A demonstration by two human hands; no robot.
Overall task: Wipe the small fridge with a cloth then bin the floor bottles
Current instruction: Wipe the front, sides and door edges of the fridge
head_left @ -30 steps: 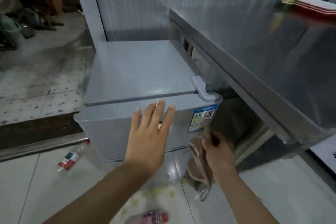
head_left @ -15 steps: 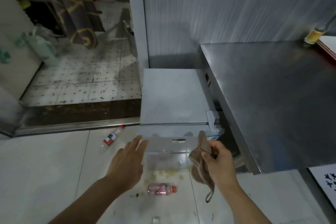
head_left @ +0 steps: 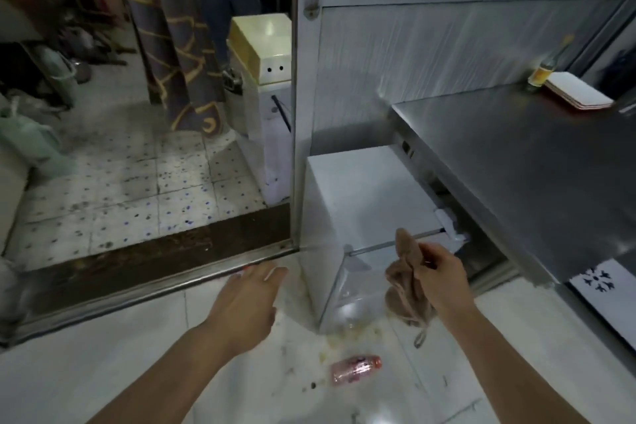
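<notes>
Left hand spread, empty, low over white floor tiles. At its five o'clock, nearer it than the other hand, pink plastic bottle lying flat, long axis nine-to-three. Right hand pinching brown cloth before small white fridge.

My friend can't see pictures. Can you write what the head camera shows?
The person's right hand holds a brown cloth in front of a small white fridge. The open left hand reaches toward the floor, where a pink bottle lies.
</notes>
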